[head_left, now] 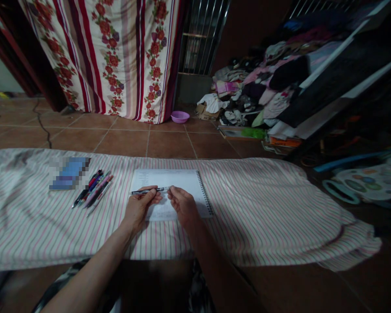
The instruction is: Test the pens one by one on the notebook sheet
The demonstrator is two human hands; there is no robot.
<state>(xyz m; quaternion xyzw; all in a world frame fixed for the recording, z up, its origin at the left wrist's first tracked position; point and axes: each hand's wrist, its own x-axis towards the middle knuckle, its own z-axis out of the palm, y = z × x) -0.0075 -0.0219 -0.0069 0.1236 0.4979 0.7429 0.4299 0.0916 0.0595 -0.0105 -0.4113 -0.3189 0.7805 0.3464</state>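
Observation:
A dark pen [145,191] with a clear or pale right end lies level between my two hands, over an open spiral notebook [169,176]. My left hand [142,203] pinches the pen's barrel between thumb and fingers. At the pen's right end, the fingertips of my right hand [182,202] are closed on it; whether that end is a cap I cannot tell. Faint writing shows on the white page, and the wire binding runs down its right side. Left of the notebook lies a bunch of several pens [94,189].
A striped cloth [263,204] covers the low table. A blurred blue rectangular item [70,174] rests beyond the pens. Past the table are a tiled floor [130,137], a purple basin [180,116], a floral curtain [127,56] and a heap of clothes [254,87].

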